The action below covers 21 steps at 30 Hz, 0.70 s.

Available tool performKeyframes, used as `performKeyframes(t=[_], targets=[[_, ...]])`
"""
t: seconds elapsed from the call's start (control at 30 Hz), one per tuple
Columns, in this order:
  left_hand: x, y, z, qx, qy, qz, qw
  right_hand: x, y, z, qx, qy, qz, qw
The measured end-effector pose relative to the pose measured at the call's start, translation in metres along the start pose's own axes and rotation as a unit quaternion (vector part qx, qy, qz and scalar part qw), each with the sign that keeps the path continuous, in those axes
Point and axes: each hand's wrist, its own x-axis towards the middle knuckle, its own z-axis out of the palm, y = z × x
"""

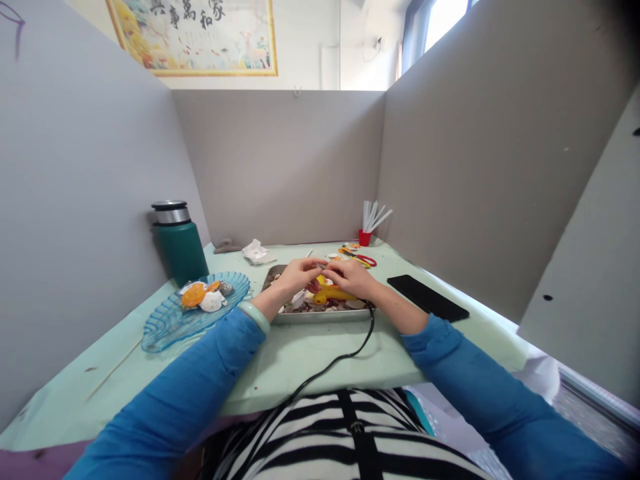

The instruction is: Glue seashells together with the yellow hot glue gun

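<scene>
My left hand [301, 273] and my right hand [351, 276] meet above a metal tray [325, 319]. Their fingertips pinch together around a small greyish piece, too hidden to name. Seashells and pebble-like pieces [295, 305] fill the tray. A yellow hot glue gun [331, 293] lies on top of them, just beneath my right hand, and its black cord [333, 363] runs over the table's front edge. To the left, a blue shell-shaped plate [167, 330] carries orange and white shells [194, 295].
A green bottle [181, 250] stands behind the plate. At the back right are red-handled scissors [367, 260] and a red cup [365, 238] of glue sticks [373, 217]. A black phone [427, 297] lies right of the tray, crumpled tissue [256, 252] behind it. Grey partitions [280, 167] enclose the table.
</scene>
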Motion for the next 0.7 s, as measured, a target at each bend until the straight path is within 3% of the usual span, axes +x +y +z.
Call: performKeyframes(t=[0.7], targets=[[-0.0022, 0.0033, 0.0008, -0.017, 0.009, -0.009, 1.000, -0.0002, -0.0042, -0.0027, 0.012, -0.002, -0.014, 1.000]])
